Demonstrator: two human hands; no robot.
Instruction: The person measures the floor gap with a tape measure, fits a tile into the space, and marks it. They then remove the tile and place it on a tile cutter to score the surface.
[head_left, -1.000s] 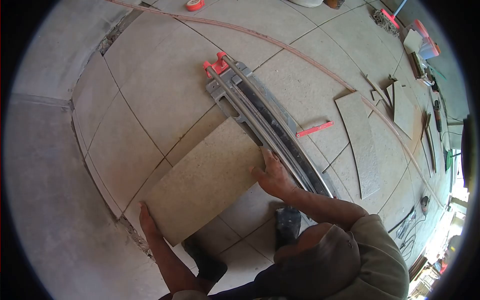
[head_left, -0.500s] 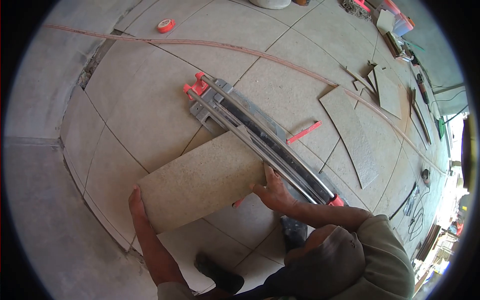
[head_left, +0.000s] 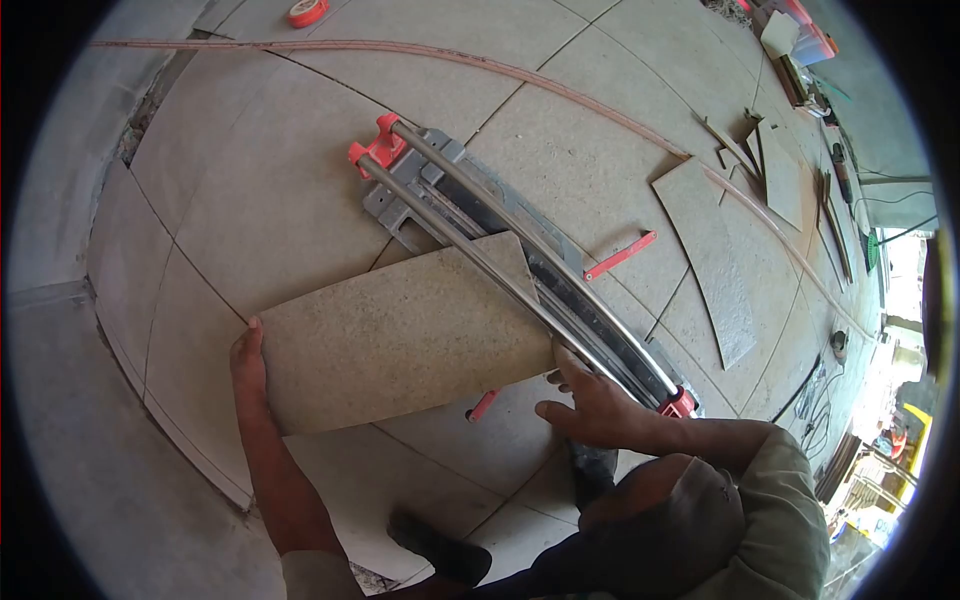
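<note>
A long beige floor tile [head_left: 400, 335] lies at a slant across the tile cutter [head_left: 455, 215], its far end under the cutter's near steel rail. My left hand [head_left: 250, 360] grips the tile's left end, thumb on top and fingers partly hidden at the edge. At the tile's right corner is my right hand [head_left: 590, 405], close to the rail. Its fingers reach toward the tile's edge while the thumb stands apart, so the hand is open. Red end brackets hold the cutter's two rails.
A red side arm [head_left: 620, 255] sticks out beyond the cutter. Past it lie a cut tile piece [head_left: 705, 270] and several offcuts [head_left: 775, 175]. A pinkish hose [head_left: 470, 62] runs across the tiled floor. A red tape roll [head_left: 308, 12] is at the top left. Cables [head_left: 820, 400] lie at right.
The tile has slid further under the near rail and turned slightly. My right hand's thumb has come away from the tile's corner. My left hand moved along with the tile's left end.
</note>
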